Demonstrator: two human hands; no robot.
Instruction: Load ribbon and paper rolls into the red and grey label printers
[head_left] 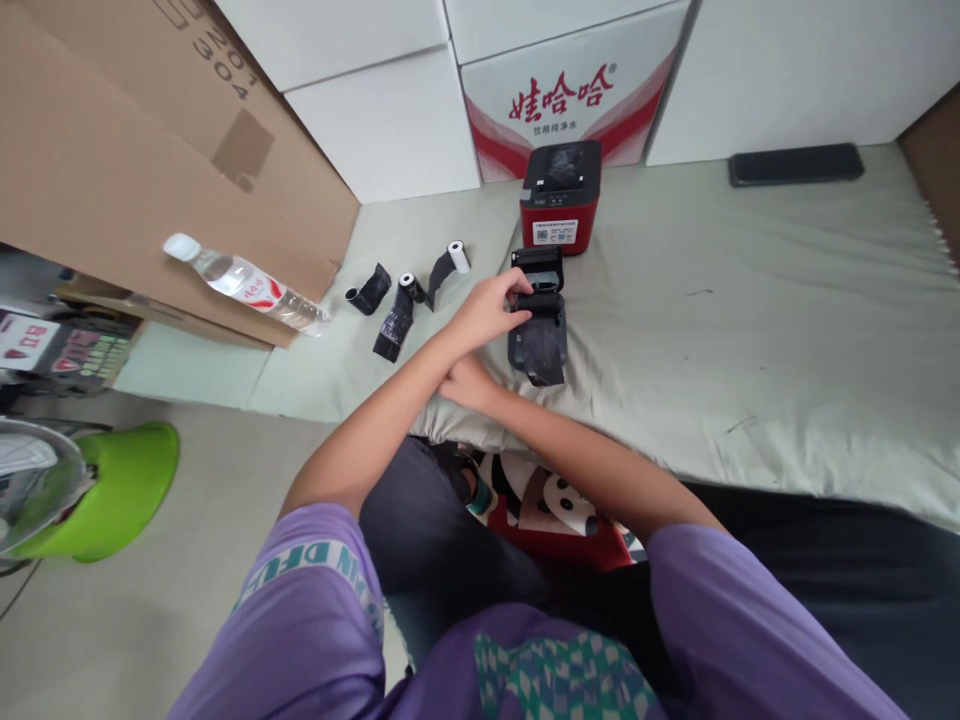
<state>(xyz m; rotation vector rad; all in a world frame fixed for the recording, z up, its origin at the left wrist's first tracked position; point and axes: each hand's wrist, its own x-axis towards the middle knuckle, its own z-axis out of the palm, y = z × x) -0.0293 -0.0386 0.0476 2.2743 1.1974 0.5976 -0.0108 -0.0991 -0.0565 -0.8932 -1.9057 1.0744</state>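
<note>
Pale cloth covers the tabletop (660, 330), with stacked boxes (375, 125) lining its far side. At the left grip sits a small black device (516, 350), lid (538, 256) raised just beyond the fingers. Left hand (487, 303): thumb and fingers appear to pinch the left end of a black roll (541, 303), whose strip (541, 352) lies over the body on the near side. Right hand (466, 382) tucks under the left wrist, its fingers hidden; whether it holds anything, I cannot tell. As I judge it, the opening is done and the roll is at the device; whether it is seated is unclear, and the lid is not shut. Left of the grip lie three loose rolls (407, 284), then a bottle (247, 284); beyond it, a red printer (559, 205); far right, a dark slab (796, 166).
</note>
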